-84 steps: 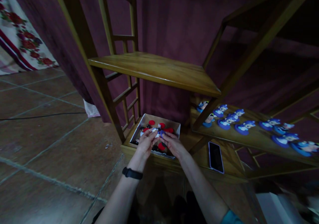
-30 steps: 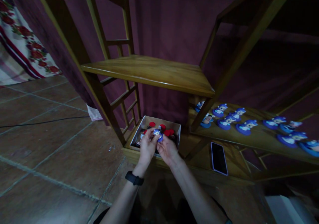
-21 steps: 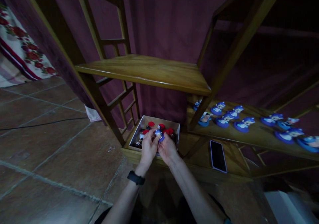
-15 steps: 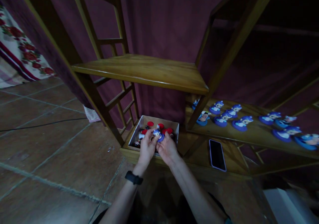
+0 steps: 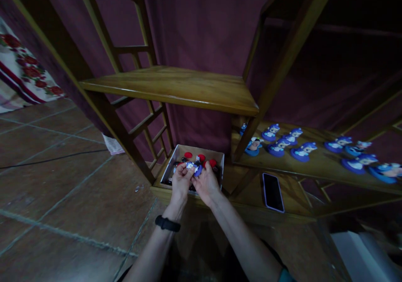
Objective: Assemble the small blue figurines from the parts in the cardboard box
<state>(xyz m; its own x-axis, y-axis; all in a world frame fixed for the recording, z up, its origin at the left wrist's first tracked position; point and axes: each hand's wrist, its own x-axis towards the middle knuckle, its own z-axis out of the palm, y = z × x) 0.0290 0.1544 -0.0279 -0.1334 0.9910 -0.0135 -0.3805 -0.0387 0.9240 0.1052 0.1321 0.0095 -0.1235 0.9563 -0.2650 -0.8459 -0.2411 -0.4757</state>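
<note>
Head view: both forearms reach forward and down, wrists close together over the near edge of a box (image 5: 220, 158). The left hand (image 5: 180, 181) — a black band (image 5: 167, 224) on its wrist — is curled, fingertips pinching the left side of a small blue-and-white figure (image 5: 193, 167). The right hand (image 5: 204, 183) is curled too, its thumb and fingers gripping the figure's right side, so the two hands hold the one figure between them, just above the box. The fingertips meet at the figure; the palms face each other.

The box sits on the lowest board of a wooden shelf (image 5: 176, 87), at its left end. Inside it three red discs (image 5: 188, 155) show behind the hands, with dark pieces beside them too dim to count.

On the middle board (image 5: 317, 171) to the right lie blue figures (image 5: 300, 152) in loose rows — ten can be made out, the farthest right ones blurred. One phone (image 5: 272, 186) lies flat, screen dark, on the lowest board right of the box, well apart from the hands. One cable (image 5: 53, 158) runs across the tiled floor at left.
</note>
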